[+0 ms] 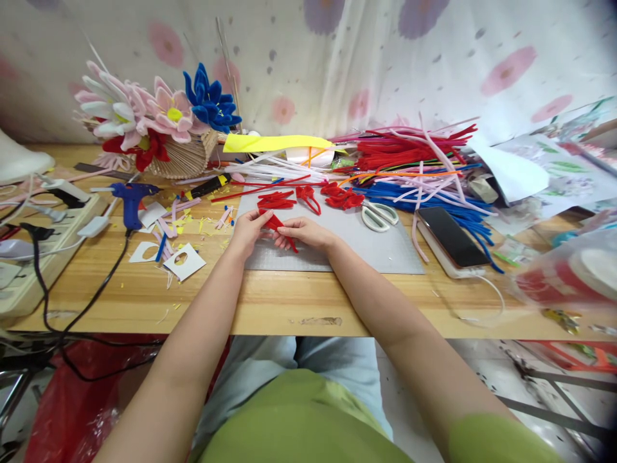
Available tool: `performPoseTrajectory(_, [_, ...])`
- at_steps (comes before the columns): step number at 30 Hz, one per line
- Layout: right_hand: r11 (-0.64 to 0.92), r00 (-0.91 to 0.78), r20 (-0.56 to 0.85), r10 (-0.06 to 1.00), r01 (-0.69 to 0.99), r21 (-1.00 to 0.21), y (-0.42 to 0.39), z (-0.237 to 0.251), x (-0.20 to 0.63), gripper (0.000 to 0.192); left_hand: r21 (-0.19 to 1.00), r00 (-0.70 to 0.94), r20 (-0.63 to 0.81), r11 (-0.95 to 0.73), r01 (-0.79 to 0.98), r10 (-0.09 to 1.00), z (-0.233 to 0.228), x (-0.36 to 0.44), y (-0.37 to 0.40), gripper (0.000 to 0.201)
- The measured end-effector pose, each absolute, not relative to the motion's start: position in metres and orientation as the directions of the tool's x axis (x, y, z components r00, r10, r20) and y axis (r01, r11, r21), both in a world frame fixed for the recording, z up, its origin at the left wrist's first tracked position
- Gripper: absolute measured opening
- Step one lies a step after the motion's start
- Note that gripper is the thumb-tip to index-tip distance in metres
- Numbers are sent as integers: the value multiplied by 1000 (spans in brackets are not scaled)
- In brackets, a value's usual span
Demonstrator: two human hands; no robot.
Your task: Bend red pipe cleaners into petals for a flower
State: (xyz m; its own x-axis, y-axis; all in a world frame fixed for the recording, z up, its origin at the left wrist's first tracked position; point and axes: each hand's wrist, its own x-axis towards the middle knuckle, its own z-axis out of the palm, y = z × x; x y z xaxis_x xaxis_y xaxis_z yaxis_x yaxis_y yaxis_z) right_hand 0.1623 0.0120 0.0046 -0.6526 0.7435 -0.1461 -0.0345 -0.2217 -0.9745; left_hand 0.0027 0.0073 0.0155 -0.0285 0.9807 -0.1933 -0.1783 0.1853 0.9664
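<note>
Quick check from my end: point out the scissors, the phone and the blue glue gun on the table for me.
scissors (379,215), head view, on the white handle loops.
phone (452,236), head view, middle of the dark screen.
blue glue gun (131,199), head view, on the body above its handle.

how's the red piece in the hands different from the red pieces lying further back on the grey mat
The red piece is pinched between the left hand and right hand; the finished red pieces lie loose on the grey mat, untouched. The held one is a single narrow, pointed shape; the others form a spread row of several, some looped. Both look like the same fuzzy red pipe cleaner.
</note>
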Motion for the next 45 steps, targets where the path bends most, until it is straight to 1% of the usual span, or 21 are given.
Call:
performPoseTrajectory(5, [-154, -663, -98, 742, -27, -988, 11, 6, 162, 40, 944, 59, -268, 274, -183, 962, 18, 5, 3, 29])
performPoseTrajectory(10, [-89, -642, -47, 765, -33, -995, 12, 7, 161, 39, 920, 212, -309, 348, -182, 927, 18, 3, 2, 32])
performPoseTrajectory(12, [-66, -632, -32, 774, -30, -997, 12, 6, 160, 37, 914, 235, -320, 364, -180, 918, 17, 3, 2, 32])
performPoseTrajectory(16, [-57, -626, 0, 780, -72, -996, 11, 4, 156, 36, 915, 216, -304, 347, -204, 928, 16, 7, 1, 29])
performPoseTrajectory(20, [-72, -620, 21, 784, -124, -990, 10, 4, 154, 37, 916, 239, -285, 338, -218, 928, 16, 10, 0, 31])
performPoseTrajectory(24, [-79, -619, 15, 785, -125, -989, 11, 2, 154, 36, 922, 236, -283, 331, -200, 930, 15, 10, 0, 31])
performPoseTrajectory(29, [-57, -622, 33, 782, -124, -991, 13, 6, 160, 36, 945, 197, -265, 295, -144, 944, 17, 12, -1, 40])
performPoseTrajectory(31, [-49, -624, 36, 781, -118, -992, 13, 9, 163, 35, 951, 173, -246, 272, -149, 954, 17, 13, 0, 42])
performPoseTrajectory(36, [-45, -648, 26, 761, -92, -995, 15, 9, 164, 34, 964, 90, -170, 185, -189, 981, 12, 14, 4, 33])
performPoseTrajectory(38, [-43, -649, 23, 760, -85, -996, 15, 4, 163, 34, 963, 97, -195, 209, -170, 976, 10, 13, 5, 29])
performPoseTrajectory(42, [-25, -656, 30, 754, -75, -997, 16, -2, 161, 33, 934, 167, -306, 330, -138, 937, 13, 11, 5, 28])
performPoseTrajectory(45, [15, -648, 63, 759, -79, -997, 18, -2, 158, 34, 929, 203, -307, 339, -149, 930, 16, 12, 3, 34])
